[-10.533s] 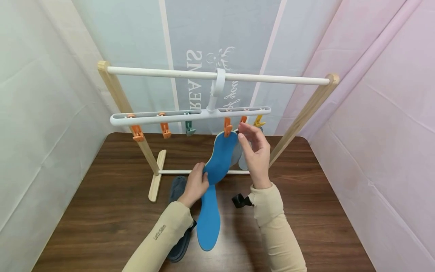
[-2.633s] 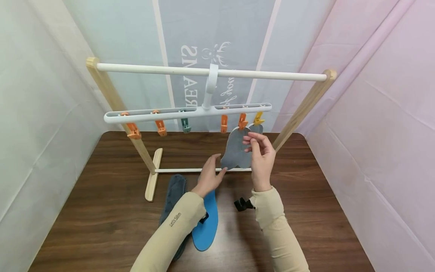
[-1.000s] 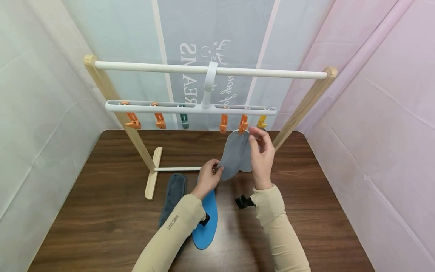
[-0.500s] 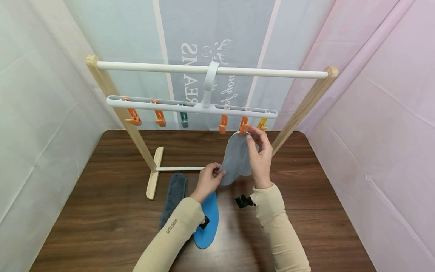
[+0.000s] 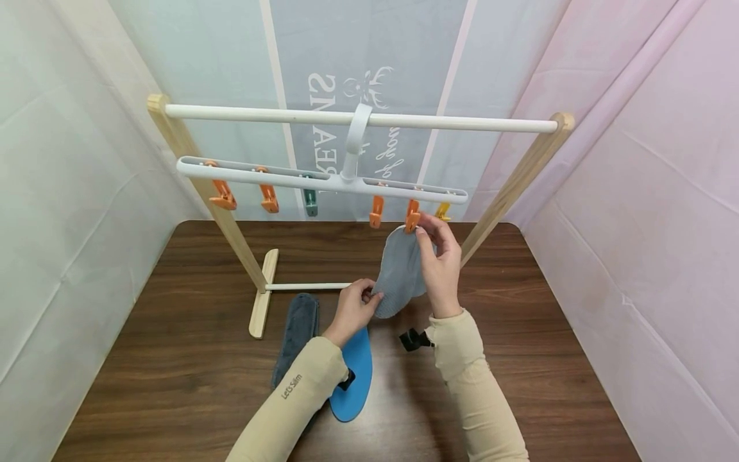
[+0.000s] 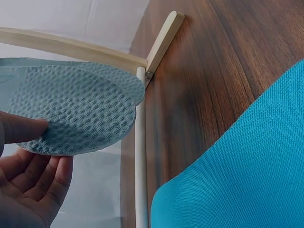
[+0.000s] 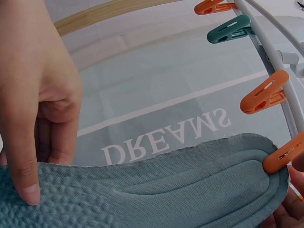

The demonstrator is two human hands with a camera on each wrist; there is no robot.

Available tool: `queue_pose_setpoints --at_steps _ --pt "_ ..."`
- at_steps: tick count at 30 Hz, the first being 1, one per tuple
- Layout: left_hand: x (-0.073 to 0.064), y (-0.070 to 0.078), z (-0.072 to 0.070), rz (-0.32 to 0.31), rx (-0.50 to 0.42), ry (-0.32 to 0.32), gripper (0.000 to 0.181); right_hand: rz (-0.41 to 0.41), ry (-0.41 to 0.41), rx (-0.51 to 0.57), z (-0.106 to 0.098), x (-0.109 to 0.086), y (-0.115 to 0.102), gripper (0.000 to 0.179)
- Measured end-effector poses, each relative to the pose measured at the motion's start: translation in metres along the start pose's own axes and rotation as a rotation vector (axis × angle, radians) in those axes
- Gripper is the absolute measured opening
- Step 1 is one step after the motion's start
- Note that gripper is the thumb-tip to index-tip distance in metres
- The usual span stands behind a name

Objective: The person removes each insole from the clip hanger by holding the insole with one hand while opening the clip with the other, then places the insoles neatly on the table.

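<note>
In the head view, a grey insole (image 5: 398, 269) hangs from an orange clip (image 5: 412, 217) on a white clip hanger (image 5: 271, 176). My left hand (image 5: 353, 308) pinches its lower end; in the left wrist view the thumb lies on the bumpy face, with fingers beneath. My right hand (image 5: 441, 263) pinches the insole's upper edge beside that clip, thumb in front and fingers behind. The right wrist view has the clip (image 7: 285, 154) biting the heel end. A second grey insole (image 5: 420, 285) is partly hidden behind the first, below a yellow clip (image 5: 442, 211).
Several other clips, orange and one green (image 5: 310, 196), hang without anything in them. The hanger hooks over the white rod of a wooden rack (image 5: 231, 237). A blue insole (image 5: 355, 378) and a dark grey fuzzy slipper-like item (image 5: 297, 333) lie on the wooden table (image 5: 173, 359), partly under my left sleeve.
Earlier, a blue insole hung from another orange clip in my left hand; that clip is now bare. Since then both hands moved to the grey insole, and my right fingers have closed in beside its clip.
</note>
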State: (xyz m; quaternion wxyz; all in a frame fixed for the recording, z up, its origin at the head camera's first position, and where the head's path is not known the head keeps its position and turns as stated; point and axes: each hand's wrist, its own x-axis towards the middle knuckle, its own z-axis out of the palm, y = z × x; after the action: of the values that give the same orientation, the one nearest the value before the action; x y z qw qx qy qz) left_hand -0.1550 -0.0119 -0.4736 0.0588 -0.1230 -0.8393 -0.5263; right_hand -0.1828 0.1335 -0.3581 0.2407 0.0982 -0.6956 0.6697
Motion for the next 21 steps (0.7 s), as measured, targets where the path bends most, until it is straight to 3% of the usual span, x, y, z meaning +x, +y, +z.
queue_pose_setpoints --at_steps 13,21 --pt "-0.0019 0.0009 0.0011 -0.021 -0.032 0.063 0.012 0.016 -0.152 0.090 0.0001 0.0044 -0.0031 0.035" --pt "-0.0013 0.0005 0.0018 0.021 -0.032 0.085 0.011 0.004 -0.181 0.171 0.0008 0.0084 -0.0022 0.034"
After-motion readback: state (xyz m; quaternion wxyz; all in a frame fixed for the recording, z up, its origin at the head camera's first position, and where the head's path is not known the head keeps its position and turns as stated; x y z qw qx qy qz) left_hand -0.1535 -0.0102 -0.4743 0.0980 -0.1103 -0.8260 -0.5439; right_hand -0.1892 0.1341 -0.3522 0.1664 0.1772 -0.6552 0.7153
